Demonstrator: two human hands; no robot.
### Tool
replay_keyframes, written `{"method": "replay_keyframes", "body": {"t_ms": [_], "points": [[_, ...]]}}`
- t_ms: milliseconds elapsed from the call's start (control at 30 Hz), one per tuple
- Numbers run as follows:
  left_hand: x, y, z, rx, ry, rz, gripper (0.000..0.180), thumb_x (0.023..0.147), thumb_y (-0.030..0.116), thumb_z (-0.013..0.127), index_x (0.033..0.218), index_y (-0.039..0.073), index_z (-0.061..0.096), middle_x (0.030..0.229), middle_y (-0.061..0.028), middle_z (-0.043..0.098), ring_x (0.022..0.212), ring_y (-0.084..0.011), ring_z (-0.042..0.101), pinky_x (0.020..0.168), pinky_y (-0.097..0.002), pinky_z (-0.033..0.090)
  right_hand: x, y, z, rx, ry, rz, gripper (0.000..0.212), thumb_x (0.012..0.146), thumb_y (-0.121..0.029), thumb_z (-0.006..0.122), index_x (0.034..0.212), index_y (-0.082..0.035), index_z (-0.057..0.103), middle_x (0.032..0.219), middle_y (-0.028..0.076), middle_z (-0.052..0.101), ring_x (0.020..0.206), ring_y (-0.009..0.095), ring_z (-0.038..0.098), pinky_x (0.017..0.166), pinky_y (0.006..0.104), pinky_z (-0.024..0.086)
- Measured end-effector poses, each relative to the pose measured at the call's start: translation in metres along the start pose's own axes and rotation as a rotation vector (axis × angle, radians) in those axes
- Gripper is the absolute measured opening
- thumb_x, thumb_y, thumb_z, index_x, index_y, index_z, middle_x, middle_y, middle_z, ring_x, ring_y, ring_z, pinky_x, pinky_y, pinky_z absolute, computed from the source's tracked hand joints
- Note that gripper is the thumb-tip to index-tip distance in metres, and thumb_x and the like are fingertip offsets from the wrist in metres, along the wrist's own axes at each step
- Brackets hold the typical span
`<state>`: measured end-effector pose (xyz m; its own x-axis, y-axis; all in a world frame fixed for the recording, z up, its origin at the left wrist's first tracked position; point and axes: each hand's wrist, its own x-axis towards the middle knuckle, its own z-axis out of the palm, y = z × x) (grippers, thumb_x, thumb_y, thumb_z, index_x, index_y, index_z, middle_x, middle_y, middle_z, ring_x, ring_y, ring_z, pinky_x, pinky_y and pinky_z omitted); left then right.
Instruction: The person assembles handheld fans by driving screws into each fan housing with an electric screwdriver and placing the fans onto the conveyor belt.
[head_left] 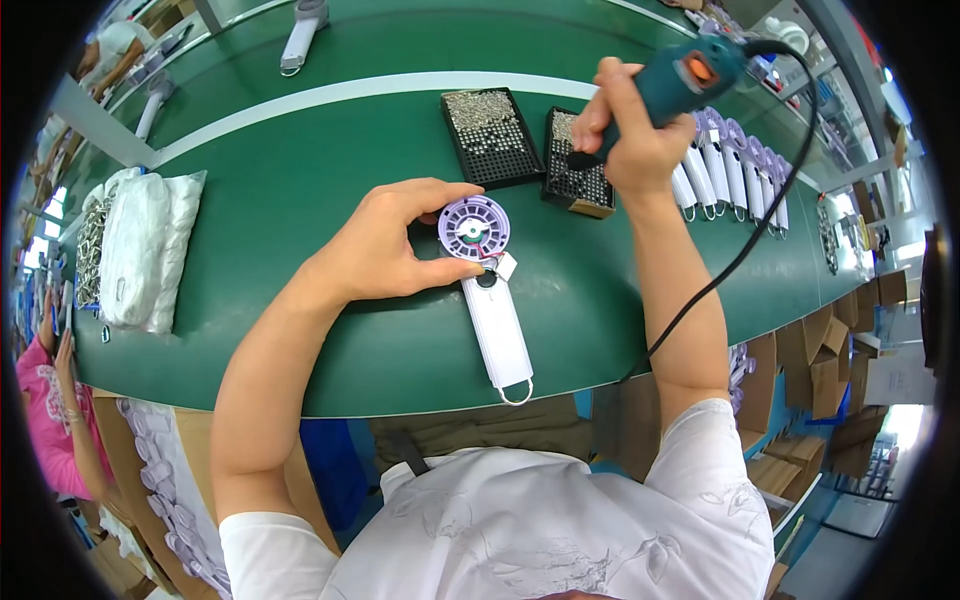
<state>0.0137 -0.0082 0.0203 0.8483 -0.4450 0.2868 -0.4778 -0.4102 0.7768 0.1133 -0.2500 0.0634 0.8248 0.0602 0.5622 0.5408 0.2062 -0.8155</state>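
Note:
My left hand [385, 245] grips a small handheld fan [500, 335] by its round purple head, thumb and fingers on either side. The fan lies on the green bench with its white handle and wire loop toward me. Its head is uncovered, with thin wires and a small white piece near the neck. In my right hand [645, 140] is a teal electric screwdriver [682, 82] with an orange switch, tilted so its dark tip end points down to the left. That end is over a black screw tray [580, 190], partly hidden by my fingers; the bit cannot be made out.
Another black screw tray [515, 168] lies left of it. White-and-purple fans [735, 170] stand in a row at right. The screwdriver's black cord [735, 260] loops past my right forearm. White plastic bags [150, 250] rest at left. A person in pink [60, 420] sits far left.

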Motion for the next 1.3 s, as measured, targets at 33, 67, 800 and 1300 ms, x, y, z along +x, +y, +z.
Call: {"method": "replay_keyframes", "body": {"t_ms": [33, 67, 800, 1300], "points": [[0.0, 0.0, 0.001, 0.002, 0.008, -0.001, 0.069, 0.069, 0.025, 0.092, 0.127, -0.001, 0.065, 0.113, -0.0143, 0.071, 0.094, -0.0239, 0.068, 0.085, -0.0333, 0.053, 0.001, -0.004, 0.0, 0.047, 0.016, -0.04, 0.009, 0.097, -0.006, 0.065, 0.097, 0.002, 0.062, 0.06, 0.008, 0.055, 0.042, 0.017, 0.052, 0.042, 0.035, 0.045], [0.0, 0.0, 0.002, -0.004, 0.018, -0.006, 0.07, 0.068, 0.025, 0.092, 0.127, 0.0, 0.065, 0.113, -0.0141, 0.072, 0.094, -0.0238, 0.067, 0.085, -0.0335, 0.053, 0.002, -0.01, -0.001, 0.081, 0.019, -0.058, 0.009, 0.098, -0.007, 0.063, 0.098, 0.002, 0.063, 0.06, 0.007, 0.055, 0.042, 0.017, 0.051, 0.043, 0.0351, 0.045], [0.007, 0.008, 0.017, -0.047, 0.001, -0.035, 0.061, 0.071, 0.029, 0.09, 0.118, -0.001, 0.067, 0.107, -0.0178, 0.072, 0.099, -0.0313, 0.07, 0.088, -0.039, 0.055, -0.037, -0.039, 0.039, 0.237, -0.257, -0.13, 0.019, 0.107, -0.017, 0.046, 0.101, -0.003, 0.057, 0.06, 0.004, 0.052, 0.044, 0.015, 0.049, 0.044, 0.0339, 0.046], [0.008, 0.002, 0.018, -0.072, 0.017, -0.035, 0.064, 0.07, 0.033, 0.088, 0.117, -0.004, 0.067, 0.105, -0.0213, 0.072, 0.096, -0.034, 0.07, 0.086, -0.0406, 0.056, -0.027, -0.026, 0.067, 0.185, -0.296, 0.112, 0.013, 0.091, -0.006, 0.075, 0.086, 0.0, 0.064, 0.057, 0.003, 0.06, 0.043, 0.009, 0.055, 0.042, 0.024, 0.044]]}}
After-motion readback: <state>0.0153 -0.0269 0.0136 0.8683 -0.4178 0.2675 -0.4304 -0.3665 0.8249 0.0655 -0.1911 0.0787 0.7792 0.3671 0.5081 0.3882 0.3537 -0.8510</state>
